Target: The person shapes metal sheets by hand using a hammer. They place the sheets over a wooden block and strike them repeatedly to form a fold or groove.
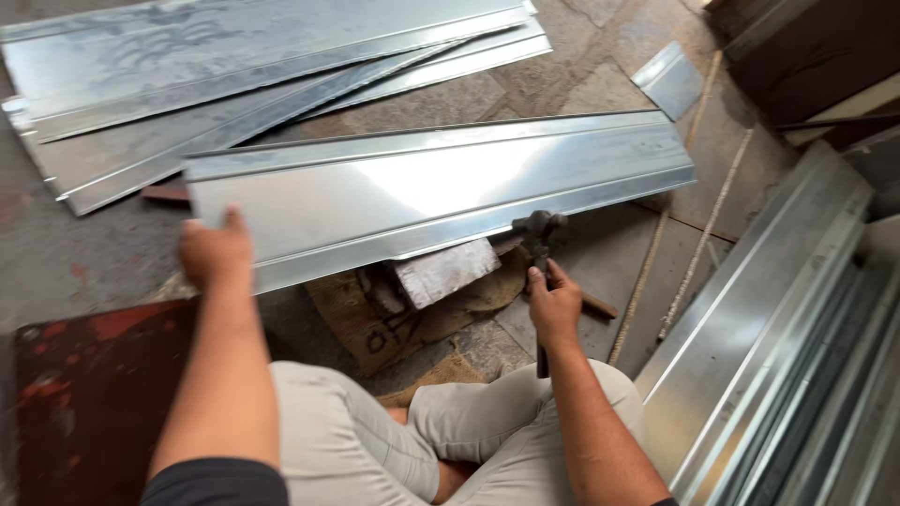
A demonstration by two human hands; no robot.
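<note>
A long shiny folded metal sheet (441, 183) lies across a metal block (445, 270) in front of my crossed legs. My left hand (216, 251) grips the sheet's near left edge, thumb on top. My right hand (553, 302) is closed around the handle of a dark hammer (539, 234), whose head rests against the sheet's near folded edge.
More metal sheets (234, 66) are stacked on the floor at the back left. A pile of folded sheets (787, 328) lies at the right. A rusty red plate (84, 394) is at my left, a sack (375, 328) under the block, and a small metal offcut (670, 80) at the back right.
</note>
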